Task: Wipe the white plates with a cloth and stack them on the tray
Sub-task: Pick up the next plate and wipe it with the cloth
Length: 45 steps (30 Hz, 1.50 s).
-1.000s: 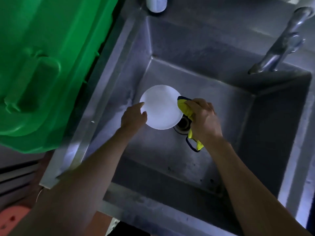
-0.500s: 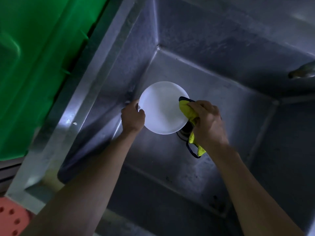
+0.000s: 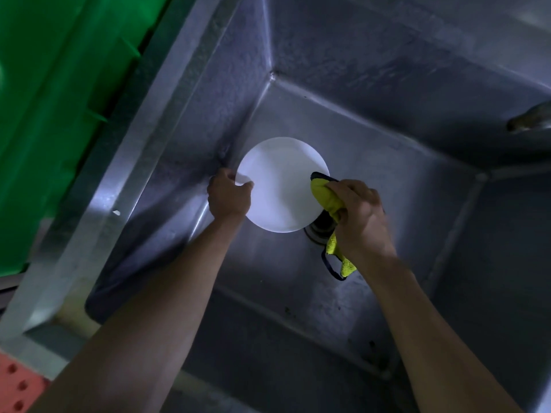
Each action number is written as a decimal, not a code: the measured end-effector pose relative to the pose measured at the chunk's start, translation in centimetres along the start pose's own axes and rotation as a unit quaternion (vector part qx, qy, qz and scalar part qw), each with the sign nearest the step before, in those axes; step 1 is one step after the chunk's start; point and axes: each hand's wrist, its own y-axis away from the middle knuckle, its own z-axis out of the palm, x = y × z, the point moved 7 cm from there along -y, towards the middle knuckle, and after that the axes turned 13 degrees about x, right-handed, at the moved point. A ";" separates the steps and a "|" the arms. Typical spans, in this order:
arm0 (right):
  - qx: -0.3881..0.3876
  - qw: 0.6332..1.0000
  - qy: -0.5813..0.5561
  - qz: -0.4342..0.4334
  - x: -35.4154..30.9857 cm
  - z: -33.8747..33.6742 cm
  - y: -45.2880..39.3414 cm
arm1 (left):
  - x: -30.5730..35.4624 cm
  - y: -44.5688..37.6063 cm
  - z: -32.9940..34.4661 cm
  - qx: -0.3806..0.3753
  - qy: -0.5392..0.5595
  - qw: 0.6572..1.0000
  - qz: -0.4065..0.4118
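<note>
Left hand [image 3: 229, 194] grips the plate [image 3: 280, 186] by its left rim, thumb on the face. Right hand [image 3: 359, 216] is clenched around the yellow cloth [image 3: 323, 193], pressing it on the plate's right edge; a dark-trimmed cloth tail hangs below the hand. Plate is held over the sink [image 3: 387, 150] basin, just left of the drain [image 3: 320, 231], partly covering it. Green bin [image 3: 53, 84] sits left of the sink rim. Faucet tip [image 3: 529, 119] at the sink's right edge. Red perforated surface [image 3: 15, 389] near the sink's lower-left corner.
</note>
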 end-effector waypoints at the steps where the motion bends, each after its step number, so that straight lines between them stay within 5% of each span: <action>1: 0.000 1.000 -0.001 0.003 0.1 0.0 0.1 | -0.1 -0.1 0.1 0.000 -0.001 1.000 -0.004; 15: 0.004 0.999 -0.012 0.029 0.5 -1.9 2.7 | -0.8 2.9 -1.8 -0.035 0.058 0.997 -0.022; 23: -0.004 0.998 -0.004 0.055 -0.8 -4.0 5.4 | 0.3 6.6 -2.8 -0.123 0.143 0.974 -0.121; 31: 0.008 0.998 -0.029 0.060 -2.5 -7.4 7.4 | 5.2 10.8 -5.5 -0.198 0.129 0.972 -0.008; 39: 0.044 0.993 -0.105 0.028 -5.1 -11.9 7.8 | 6.5 15.9 -8.3 -0.315 0.246 0.909 -0.116; 45: 0.044 0.990 -0.130 0.039 -7.0 -13.9 7.3 | 8.4 18.9 -10.3 -0.379 0.277 0.877 -0.104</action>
